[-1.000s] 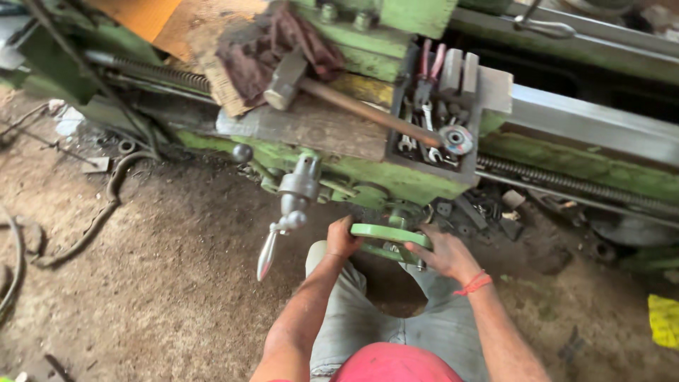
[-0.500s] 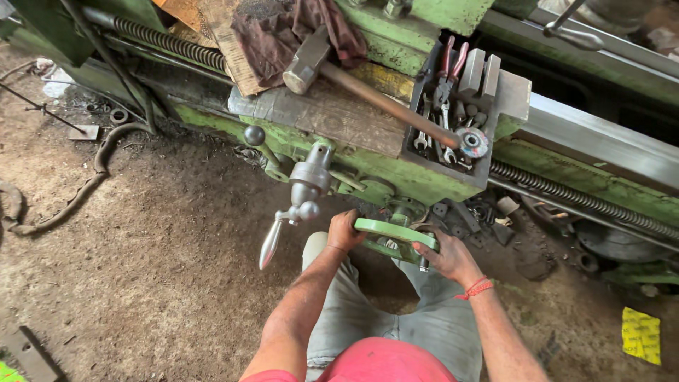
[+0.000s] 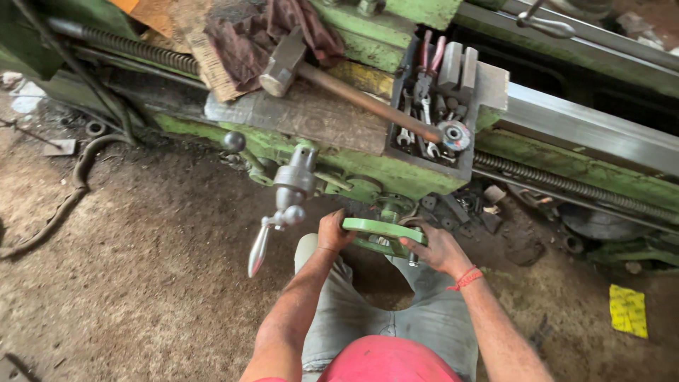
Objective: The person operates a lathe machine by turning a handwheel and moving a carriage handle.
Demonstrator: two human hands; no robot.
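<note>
My left hand point(image 3: 332, 232) is clamped on the left rim of the green handwheel point(image 3: 383, 230), and my right hand point(image 3: 437, 249) is closed over its right rim. The wheel sits flat at the front edge of the green lathe point(image 3: 396, 173), just below the tool tray point(image 3: 431, 106). A metal lever point(image 3: 277, 212) hangs just left of my left hand. A hammer point(image 3: 332, 78) lies on the lathe's top, beside the tray.
</note>
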